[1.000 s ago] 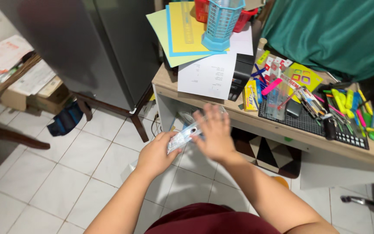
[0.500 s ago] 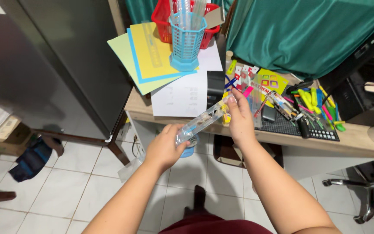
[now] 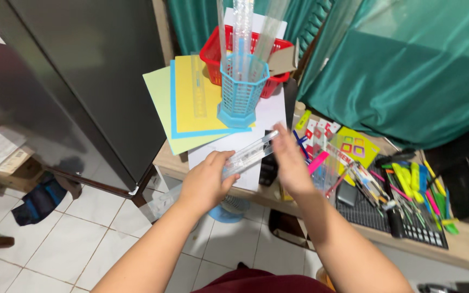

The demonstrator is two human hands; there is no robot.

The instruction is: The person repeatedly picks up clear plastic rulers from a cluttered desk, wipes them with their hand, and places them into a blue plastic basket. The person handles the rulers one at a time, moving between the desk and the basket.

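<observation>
1. Our left hand (image 3: 207, 182) and right hand (image 3: 290, 163) each grip an end of the clear ruler (image 3: 249, 155).
2. Since a second ago, we have raised it over the counter (image 3: 462, 245), nearer the blue holder (image 3: 241, 89).

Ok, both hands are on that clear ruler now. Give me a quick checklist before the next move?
1. Left hand grips the clear ruler: ok.
2. Right hand steadies the ruler's far end: cannot tell, motion blur.
3. Blue mesh holder upright on the papers: ok.
4. Room in the holder beside the rulers already standing in it: cannot tell.
5. Yellow sheet under the holder lies flat: ok.
6. Desk space right of the hands free of clutter: not ok, pens and markers spread there.
</observation>
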